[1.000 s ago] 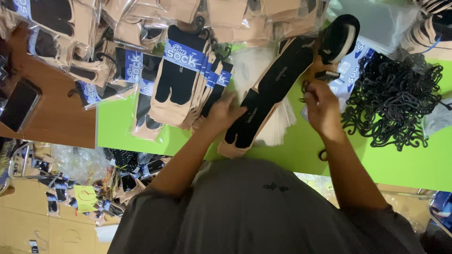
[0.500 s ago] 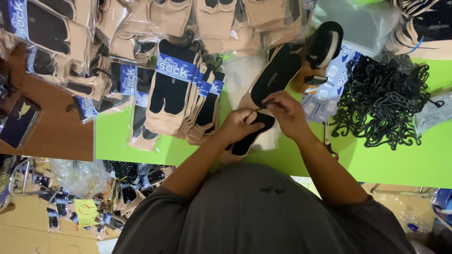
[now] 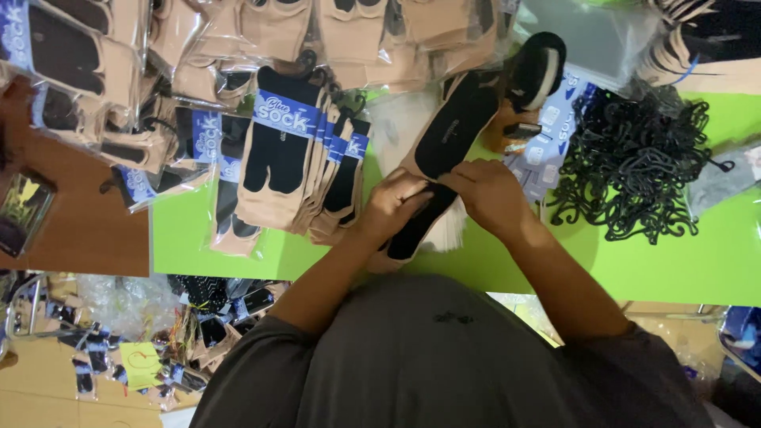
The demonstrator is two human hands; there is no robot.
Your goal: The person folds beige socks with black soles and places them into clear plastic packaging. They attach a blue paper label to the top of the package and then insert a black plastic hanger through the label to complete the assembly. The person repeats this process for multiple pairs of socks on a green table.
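Observation:
A long black and beige sock (image 3: 458, 125) lies slanted on the green table (image 3: 674, 261), on top of a thin pile of similar socks. Both hands meet at its middle. My left hand (image 3: 392, 206) pinches the sock from the left side. My right hand (image 3: 490, 194) grips it from the right, fingers curled over the edge. The sock's lower end (image 3: 404, 242) sticks out below my left hand. Its far end reaches a black rolled piece (image 3: 537, 70).
A stack of beige and black socks with blue paper bands (image 3: 289, 154) lies left of my hands. A heap of black plastic hangers (image 3: 634, 166) sits to the right. Bagged socks (image 3: 349, 32) crowd the far side. Blue paper labels (image 3: 551, 131) lie beside the sock. A brown wooden top (image 3: 79, 230) adjoins at left.
My right hand has come down from the far end of the sock to its middle. My left hand has moved in to meet it, and both now grip the sock.

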